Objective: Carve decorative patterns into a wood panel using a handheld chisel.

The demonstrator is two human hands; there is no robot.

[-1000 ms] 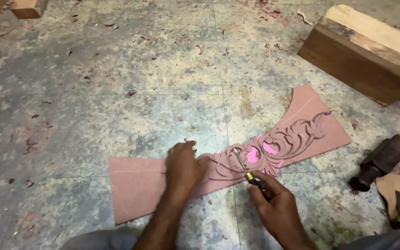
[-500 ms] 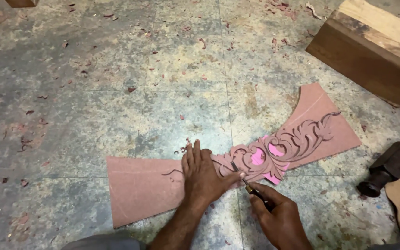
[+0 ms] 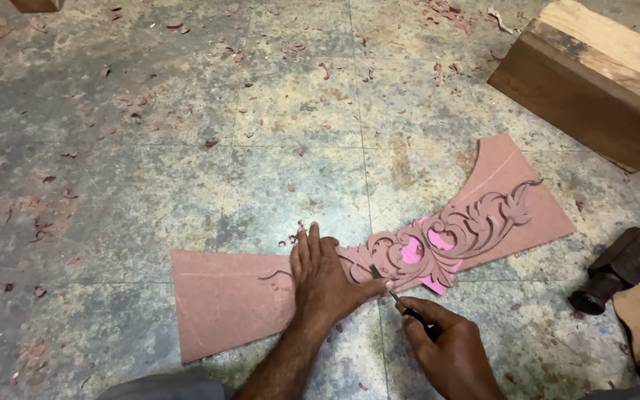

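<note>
Head camera, steeply down, near floor (image 3: 187, 148)

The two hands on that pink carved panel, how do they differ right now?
The left hand lies flat and open, palm down on the pink carved panel, fingers spread; the right hand is curled shut around a thin carving tool. The left hand rests on the panel, while the right hand sits off its lower edge, over the floor. Both are bare and meet near the carved scrollwork.

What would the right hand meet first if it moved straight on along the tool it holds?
Most likely the left hand's thumb: the right hand aims its thin carving tool up-left, just beside it, with the carved panel beneath.
</note>
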